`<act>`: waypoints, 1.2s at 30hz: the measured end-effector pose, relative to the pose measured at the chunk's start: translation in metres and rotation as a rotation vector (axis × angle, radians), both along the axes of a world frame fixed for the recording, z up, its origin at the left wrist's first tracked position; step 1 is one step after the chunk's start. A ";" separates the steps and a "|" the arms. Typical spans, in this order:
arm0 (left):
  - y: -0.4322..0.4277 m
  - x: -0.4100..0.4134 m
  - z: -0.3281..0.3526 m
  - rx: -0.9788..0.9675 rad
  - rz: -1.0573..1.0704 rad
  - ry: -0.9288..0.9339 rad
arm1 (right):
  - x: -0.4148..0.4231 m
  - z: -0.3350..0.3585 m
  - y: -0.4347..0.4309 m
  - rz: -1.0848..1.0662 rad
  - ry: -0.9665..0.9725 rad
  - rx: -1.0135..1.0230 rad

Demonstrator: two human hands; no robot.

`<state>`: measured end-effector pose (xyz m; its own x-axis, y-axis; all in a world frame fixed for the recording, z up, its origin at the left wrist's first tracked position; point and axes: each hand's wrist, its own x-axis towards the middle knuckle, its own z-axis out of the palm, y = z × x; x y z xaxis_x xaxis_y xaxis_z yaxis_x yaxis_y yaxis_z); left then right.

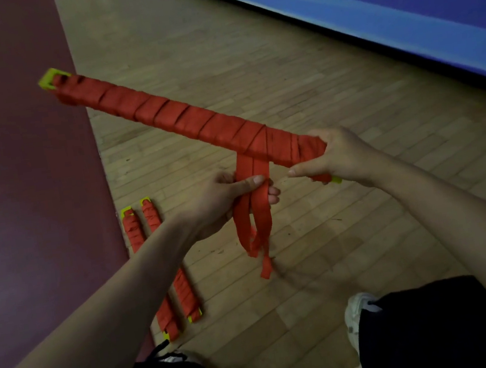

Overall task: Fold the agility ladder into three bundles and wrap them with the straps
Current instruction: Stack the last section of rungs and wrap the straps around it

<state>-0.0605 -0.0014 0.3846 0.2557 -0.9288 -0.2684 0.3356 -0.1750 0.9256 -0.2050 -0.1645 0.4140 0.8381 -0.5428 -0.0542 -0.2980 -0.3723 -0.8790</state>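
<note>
Third bundle (183,114): held mid-air over wood floor (284,85), near end gripped by right hand (333,153). Loose strap tails (255,213) pinched in left hand (228,198). Two wrapped bundles (158,256) on floor. Likely light, stiff core, limp webbing; best held at ends.

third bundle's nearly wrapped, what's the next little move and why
Probably carry the loose strap tails round the bundle with the left hand, while the right hand steadies its near end. The tails hang unwound; two wrapped bundles already lie on the floor.
</note>
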 end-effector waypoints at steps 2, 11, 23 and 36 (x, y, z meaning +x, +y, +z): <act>-0.002 -0.003 0.002 0.044 0.027 0.028 | 0.001 -0.002 -0.002 -0.045 0.027 -0.116; -0.007 -0.011 0.003 0.025 0.155 0.008 | 0.007 -0.014 0.010 -0.017 0.126 -0.944; 0.000 -0.015 0.021 -0.066 0.270 -0.062 | 0.012 -0.022 0.023 -0.119 -0.359 -1.534; 0.004 -0.002 0.017 -0.078 0.283 -0.148 | 0.005 -0.005 0.015 0.133 -0.129 -0.420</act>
<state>-0.0628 0.0030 0.4018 0.5371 -0.8317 -0.1404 0.2220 -0.0212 0.9748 -0.1999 -0.1494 0.4092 0.8874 -0.3828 0.2569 -0.1217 -0.7319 -0.6704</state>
